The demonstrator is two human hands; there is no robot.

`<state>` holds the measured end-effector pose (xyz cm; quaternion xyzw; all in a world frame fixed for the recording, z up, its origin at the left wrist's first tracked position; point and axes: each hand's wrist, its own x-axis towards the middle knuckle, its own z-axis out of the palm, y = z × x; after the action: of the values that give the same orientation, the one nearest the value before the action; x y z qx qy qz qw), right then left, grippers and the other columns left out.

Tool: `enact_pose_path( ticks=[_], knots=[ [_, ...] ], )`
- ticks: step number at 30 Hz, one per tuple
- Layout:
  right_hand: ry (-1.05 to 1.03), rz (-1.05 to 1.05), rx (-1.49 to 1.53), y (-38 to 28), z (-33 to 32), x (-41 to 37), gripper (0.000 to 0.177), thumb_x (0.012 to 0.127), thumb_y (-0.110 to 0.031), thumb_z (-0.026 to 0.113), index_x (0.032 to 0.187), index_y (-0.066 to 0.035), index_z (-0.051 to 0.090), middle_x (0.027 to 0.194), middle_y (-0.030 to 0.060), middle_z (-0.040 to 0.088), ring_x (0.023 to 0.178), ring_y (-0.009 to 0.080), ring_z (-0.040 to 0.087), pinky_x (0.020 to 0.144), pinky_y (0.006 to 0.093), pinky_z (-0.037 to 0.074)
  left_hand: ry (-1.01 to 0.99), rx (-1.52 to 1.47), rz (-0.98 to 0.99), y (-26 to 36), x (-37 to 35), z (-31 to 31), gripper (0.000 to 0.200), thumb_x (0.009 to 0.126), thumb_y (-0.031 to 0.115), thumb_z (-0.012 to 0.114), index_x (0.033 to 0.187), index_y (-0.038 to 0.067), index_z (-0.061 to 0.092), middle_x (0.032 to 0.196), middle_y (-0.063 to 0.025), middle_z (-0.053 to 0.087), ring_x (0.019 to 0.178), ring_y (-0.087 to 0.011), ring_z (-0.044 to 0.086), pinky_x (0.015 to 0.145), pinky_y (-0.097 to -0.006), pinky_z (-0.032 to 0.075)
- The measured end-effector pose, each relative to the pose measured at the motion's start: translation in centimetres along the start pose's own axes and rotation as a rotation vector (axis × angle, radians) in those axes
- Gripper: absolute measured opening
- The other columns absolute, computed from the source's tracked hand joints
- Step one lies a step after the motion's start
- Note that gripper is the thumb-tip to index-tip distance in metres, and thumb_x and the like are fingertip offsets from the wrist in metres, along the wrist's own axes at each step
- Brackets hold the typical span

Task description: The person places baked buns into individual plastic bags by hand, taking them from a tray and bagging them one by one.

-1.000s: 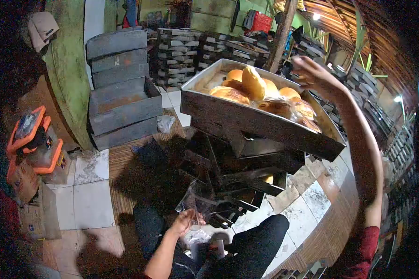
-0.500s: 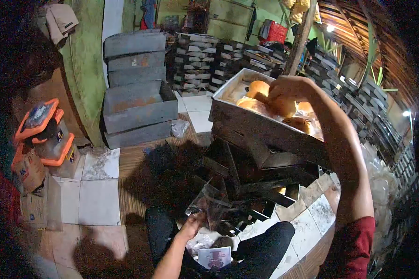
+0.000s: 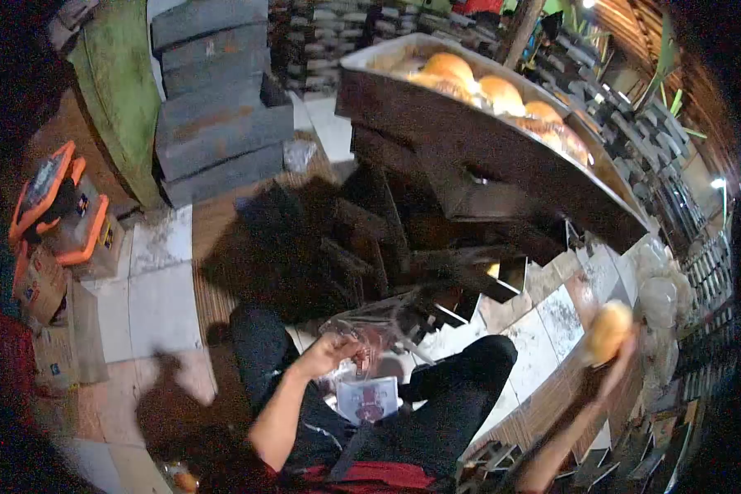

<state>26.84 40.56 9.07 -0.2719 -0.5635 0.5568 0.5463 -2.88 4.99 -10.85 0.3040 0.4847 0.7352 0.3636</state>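
Note:
My right hand (image 3: 611, 356) is low at the right, gripping a golden bread bun (image 3: 608, 328) above the tiled floor. My left hand (image 3: 329, 354) sits near my lap, pinching a clear plastic bag (image 3: 379, 325) by its mouth. More printed bags (image 3: 369, 401) lie between my black-trousered legs. A grey metal tray (image 3: 469, 136) holding several buns (image 3: 477, 86) rests on a stack of dark trays in front of me.
Grey trays (image 3: 218, 123) are stacked at the back left by a green wall. Orange-lidded boxes (image 3: 58, 214) and cartons stand at far left. Bagged buns (image 3: 659, 288) lie at the right beside racks of trays. The floor is tile and wood strips.
My right hand took a bun from the tray and brought it down to the right. The view tilted downward. My left hand kept hold of the plastic bag.

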Motion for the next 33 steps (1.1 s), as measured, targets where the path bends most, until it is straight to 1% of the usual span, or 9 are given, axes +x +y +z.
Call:
enact_pose_path(
  ticks=[7,11,13,20,24,27,30,32,33],
  knots=[
    [-0.048,0.659,0.751,13.2,4.8,-13.7,0.038,0.084,-0.032,0.049,0.11,-0.004,0.052,0.109,0.0109,0.056,0.099,0.0239,0.054,0.088,0.0423,0.042,-0.192,0.282,-0.395,1.9,0.1,2.1,0.021,0.085,0.019,0.055,0.081,0.001,0.062,0.072,-0.0036,0.062,0.067,-0.0093,0.056,0.065,-0.0251,0.044],
    [-0.193,0.849,0.489,11.1,10.8,-17.5,0.032,0.083,-0.033,0.052,0.102,-0.008,0.045,0.099,0.0072,0.052,0.095,0.0213,0.052,0.083,0.0371,0.044,-0.188,0.513,-0.399,1.5,-0.8,2.7,0.02,0.082,0.021,0.059,0.085,0.001,0.062,0.072,-0.0029,0.062,0.069,-0.0106,0.056,0.066,-0.027,0.046],
    [-0.492,0.613,-0.176,11.6,11.2,-20.0,0.05,0.076,-0.026,0.065,0.112,-0.006,0.037,0.099,0.0096,0.048,0.095,0.0199,0.051,0.082,0.0314,0.043,-0.182,0.492,-0.334,0.4,-1.8,2.3,0.019,0.079,0.017,0.062,0.089,0.001,0.061,0.08,-0.0045,0.063,0.073,-0.012,0.057,0.069,-0.027,0.046],
    [-0.225,0.754,0.257,12.0,13.3,-20.8,0.044,0.081,-0.025,0.058,0.115,-0.001,0.043,0.107,0.0105,0.052,0.093,0.0204,0.054,0.078,0.0325,0.047,0.774,0.607,0.028,0.7,-4.3,1.9,0.05,0.08,0.014,0.061,0.122,0.005,0.036,0.105,-0.0128,0.054,0.092,-0.0192,0.055,0.076,-0.0309,0.045],
    [-0.458,0.404,-0.043,9.1,14.1,-24.0,0.048,0.082,-0.028,0.053,0.118,0.0,0.039,0.108,0.0136,0.051,0.096,0.0212,0.051,0.08,0.0321,0.041,0.533,-0.239,0.038,4.4,-5.3,9.4,0.073,0.083,0.014,0.055,0.135,0.014,0.003,0.135,-0.0191,0.018,0.111,-0.0301,0.042,0.084,-0.0412,0.042],
    [-1.206,-0.157,-0.145,9.1,13.8,-28.3,0.107,0.061,-0.042,0.073,0.134,0.002,0.007,0.137,0.0233,0.016,0.127,0.0346,0.019,0.103,0.0409,0.017,0.493,-0.414,0.013,7.4,-2.5,10.0,0.091,0.076,0.027,0.065,0.135,0.013,-0.003,0.136,-0.0235,0.012,0.125,-0.03,0.023,0.1,-0.0433,0.026],
    [-0.739,0.476,0.08,7.9,15.1,-26.7,0.116,0.056,-0.046,0.075,0.134,0.002,0.003,0.137,0.0239,0.016,0.124,0.0371,0.025,0.102,0.0434,0.022,0.169,0.186,0.132,6.0,-4.0,12.9,0.107,0.068,0.025,0.073,0.134,0.004,-0.008,0.138,-0.0197,0.006,0.129,-0.0287,0.01,0.106,-0.0381,0.011],
    [-0.52,0.801,0.227,4.1,17.7,-24.5,0.118,0.054,-0.048,0.076,0.133,0.001,0.003,0.136,0.0241,0.017,0.122,0.0381,0.028,0.1,0.0452,0.026,0.156,-0.162,-0.007,5.8,-5.1,14.4,0.107,0.067,0.024,0.074,0.135,0.005,-0.007,0.137,-0.0153,0.01,0.128,-0.0267,0.012,0.105,-0.0373,0.013],
    [-1.007,0.394,-0.12,4.4,17.3,-23.2,0.113,0.056,-0.045,0.076,0.133,0.002,0.008,0.134,0.0258,0.02,0.121,0.0397,0.029,0.099,0.0455,0.027,0.212,-0.232,-0.037,6.6,-5.1,13.8,0.105,0.068,0.024,0.073,0.135,0.005,-0.005,0.137,-0.0141,0.012,0.128,-0.0265,0.015,0.105,-0.0365,0.014]
  ],
)
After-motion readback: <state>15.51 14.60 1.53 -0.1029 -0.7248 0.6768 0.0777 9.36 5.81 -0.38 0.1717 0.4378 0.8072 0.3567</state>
